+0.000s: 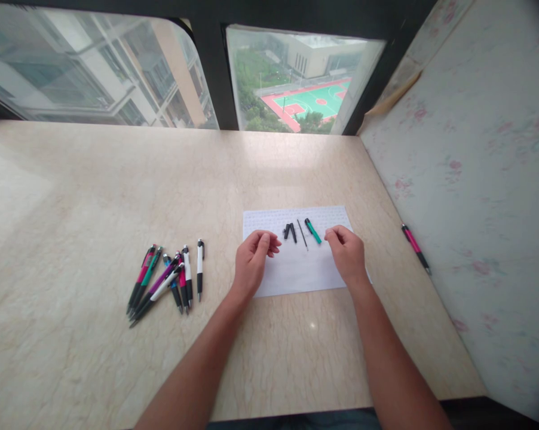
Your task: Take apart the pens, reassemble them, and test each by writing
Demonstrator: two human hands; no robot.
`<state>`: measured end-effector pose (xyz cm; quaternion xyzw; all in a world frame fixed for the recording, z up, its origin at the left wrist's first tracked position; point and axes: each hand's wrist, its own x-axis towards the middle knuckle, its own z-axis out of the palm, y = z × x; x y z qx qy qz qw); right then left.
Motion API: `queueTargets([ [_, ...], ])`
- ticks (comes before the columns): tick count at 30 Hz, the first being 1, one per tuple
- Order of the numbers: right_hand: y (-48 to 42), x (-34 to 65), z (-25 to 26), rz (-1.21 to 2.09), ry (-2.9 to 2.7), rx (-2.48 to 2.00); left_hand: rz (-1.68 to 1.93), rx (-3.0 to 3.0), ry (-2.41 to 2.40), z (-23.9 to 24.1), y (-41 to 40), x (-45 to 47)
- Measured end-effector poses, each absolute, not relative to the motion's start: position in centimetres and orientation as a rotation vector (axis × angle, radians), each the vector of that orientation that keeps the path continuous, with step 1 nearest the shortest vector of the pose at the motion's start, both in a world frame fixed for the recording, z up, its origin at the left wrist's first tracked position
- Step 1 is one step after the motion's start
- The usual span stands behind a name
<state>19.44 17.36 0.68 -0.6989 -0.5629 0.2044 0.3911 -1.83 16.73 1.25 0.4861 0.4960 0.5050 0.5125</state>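
Note:
A taken-apart pen lies across the upper part of a white sheet [303, 272] printed with faint rows. From left to right come a short black piece [287, 231], a black grip tube [293, 233], a thin dark refill [302, 235] and a green barrel [313, 231] with a black end. My left hand [253, 254] rests at the sheet's left side, fingers loosely bent and apart, nearest the short black piece. Right of the green barrel, my right hand [348, 251] has thumb and forefinger pinched together. Whatever may be between those fingertips is too small to make out.
Several click pens [162, 283] lie in a loose pile to the left, with a white and black pen [200, 269] beside it. A pink and black pen [416, 249] lies along the flowered wall [475, 197]. Windows [305, 83] stand behind the marble-patterned ledge [117, 179].

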Motion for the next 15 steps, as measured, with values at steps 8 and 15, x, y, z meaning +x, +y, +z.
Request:
queueTargets([
  [8,17.8,20.5,-0.1,0.52,-1.364,-1.855,1.153,1.243,1.277,1.3,16.4,-2.0],
  [15,18.2,21.2,-0.5,0.567,-1.335,-1.879,1.194,1.016,1.247,0.9,16.9,-2.0],
])
